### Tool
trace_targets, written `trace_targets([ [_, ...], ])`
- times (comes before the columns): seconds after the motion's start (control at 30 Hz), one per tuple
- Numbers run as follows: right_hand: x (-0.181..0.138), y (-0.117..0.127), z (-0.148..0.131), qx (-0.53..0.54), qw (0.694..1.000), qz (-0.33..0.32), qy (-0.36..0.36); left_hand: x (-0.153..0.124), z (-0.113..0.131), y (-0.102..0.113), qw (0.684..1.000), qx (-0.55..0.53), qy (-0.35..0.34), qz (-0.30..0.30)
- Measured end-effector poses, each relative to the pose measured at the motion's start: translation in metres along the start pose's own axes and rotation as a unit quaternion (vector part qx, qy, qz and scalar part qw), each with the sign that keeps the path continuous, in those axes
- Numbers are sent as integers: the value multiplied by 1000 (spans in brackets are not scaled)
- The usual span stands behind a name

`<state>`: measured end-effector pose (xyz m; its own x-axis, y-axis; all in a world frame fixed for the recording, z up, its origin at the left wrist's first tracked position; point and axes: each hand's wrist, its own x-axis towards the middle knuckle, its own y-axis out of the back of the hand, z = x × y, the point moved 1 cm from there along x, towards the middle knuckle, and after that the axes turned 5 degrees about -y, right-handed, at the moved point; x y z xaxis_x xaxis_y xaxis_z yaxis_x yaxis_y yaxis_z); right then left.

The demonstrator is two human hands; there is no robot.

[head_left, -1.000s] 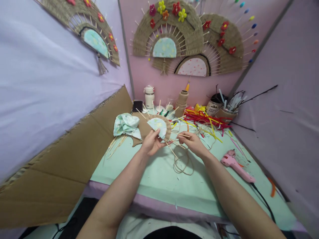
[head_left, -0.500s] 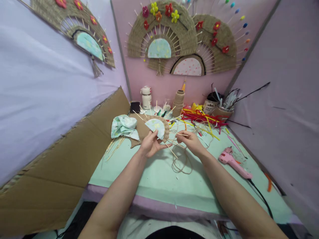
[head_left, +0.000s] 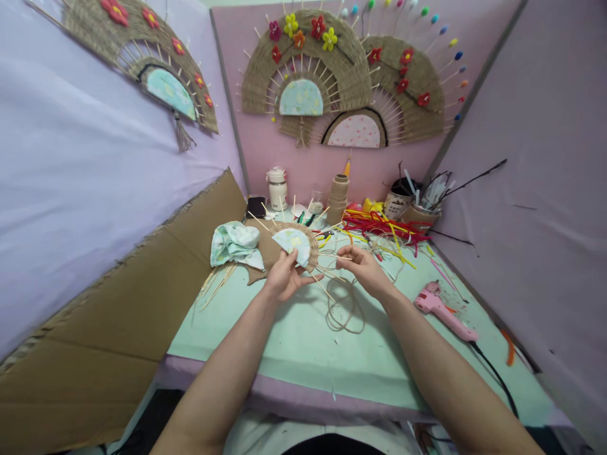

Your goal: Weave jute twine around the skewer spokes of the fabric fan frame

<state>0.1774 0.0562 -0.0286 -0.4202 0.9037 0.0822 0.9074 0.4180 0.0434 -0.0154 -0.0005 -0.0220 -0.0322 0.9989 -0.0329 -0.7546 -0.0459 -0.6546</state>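
My left hand (head_left: 288, 276) grips a small half-round woven fan (head_left: 294, 245), thumb on its pale blue-green floral cloth centre. A band of brown twine is woven around the cloth, and thin sticks radiate from it. To the right of the fan, my right hand (head_left: 358, 268) is closed in a pinch among the stick ends. It seems to hold the twine there, though the fingers hide most of it. A loose loop of twine (head_left: 345, 325) lies on the table below the two hands.
Crumpled floral cloth (head_left: 236, 245) and cardboard lie left of the fan. A twine cone (head_left: 338, 199), white bottle (head_left: 277, 189) and red pipe cleaners (head_left: 379, 224) stand or lie behind. On the right is a pink glue gun (head_left: 443, 309) with its cord. Finished fans (head_left: 301, 98) hang behind.
The view has shifted slightly. My right hand has drawn a little away from the fan's woven edge; my left hand keeps its hold on the fan.
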Motion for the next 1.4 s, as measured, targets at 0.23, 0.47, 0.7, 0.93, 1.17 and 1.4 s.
trace_targets([
  [0.23,1,10,-2,14,1000,-18,-6,2,5,-1,999,2,-18,42],
  [0.47,2,17,-4,-113,985,65,114,3,6,1,997,10,-22,72],
  [0.7,-1,13,-6,-248,932,147,218,1,3,-2,998,38,2,51],
  [0.93,5,16,0,-235,947,125,178,-2,1,-2,998,53,31,-1],
  [1.17,3,15,-2,-213,956,130,157,-2,2,-2,998,42,44,-26],
  [1.4,1,8,-3,-188,961,147,138,-2,3,-2,996,29,65,-52],
])
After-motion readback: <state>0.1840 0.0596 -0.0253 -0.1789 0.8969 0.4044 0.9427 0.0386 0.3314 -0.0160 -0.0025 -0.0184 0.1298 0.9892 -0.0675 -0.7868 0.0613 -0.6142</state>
